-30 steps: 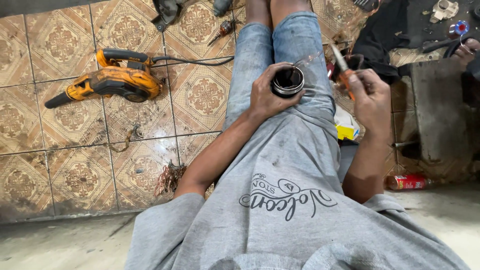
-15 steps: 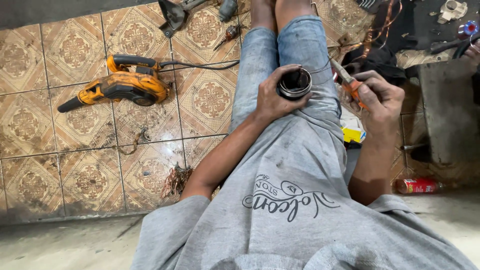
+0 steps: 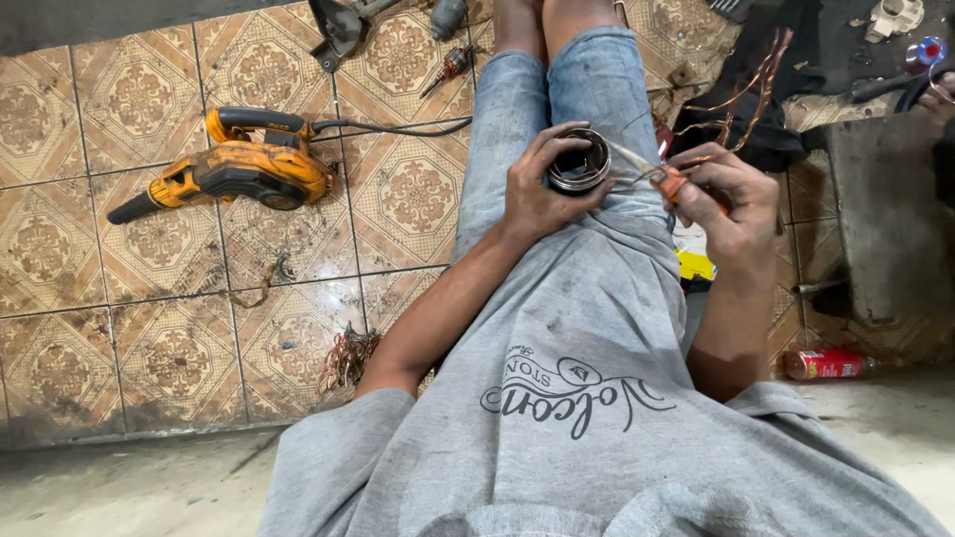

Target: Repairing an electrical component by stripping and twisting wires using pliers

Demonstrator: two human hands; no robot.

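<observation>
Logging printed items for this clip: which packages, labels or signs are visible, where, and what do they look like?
Red can: lying on its side on the floor at lower right, cylindrical, red with a pale label.
Yellow package: beside the person's right thigh, flat, yellow and white, mostly hidden.
Grey shirt: dark cursive print across the front.

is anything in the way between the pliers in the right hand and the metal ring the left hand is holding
Nothing visible. The left hand holds the metal ring open-side up on the lap, and the pliers in the right hand reach its rim directly. Loose copper wire lies farther right.
</observation>
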